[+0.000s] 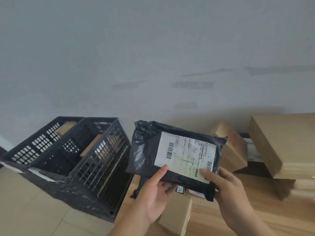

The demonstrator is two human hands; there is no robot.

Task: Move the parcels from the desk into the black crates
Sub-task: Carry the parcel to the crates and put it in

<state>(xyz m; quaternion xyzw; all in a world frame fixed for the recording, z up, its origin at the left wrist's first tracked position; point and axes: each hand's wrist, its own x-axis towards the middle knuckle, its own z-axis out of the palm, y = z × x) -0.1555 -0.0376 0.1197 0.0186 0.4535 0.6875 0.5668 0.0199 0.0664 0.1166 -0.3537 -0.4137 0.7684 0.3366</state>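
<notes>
A black plastic mailer parcel with a white shipping label is held up above the wooden desk. My left hand grips its lower left edge, thumb on top. My right hand grips its lower right edge, thumb on the label. Two black crates stand side by side on the floor to the left: the nearer one and the farther one. Each holds a brown cardboard box.
Cardboard boxes lie on the desk: a small one under my hands, a medium one behind the parcel, a large flat one at the right. A grey wall stands behind. Beige floor tiles lie at the lower left.
</notes>
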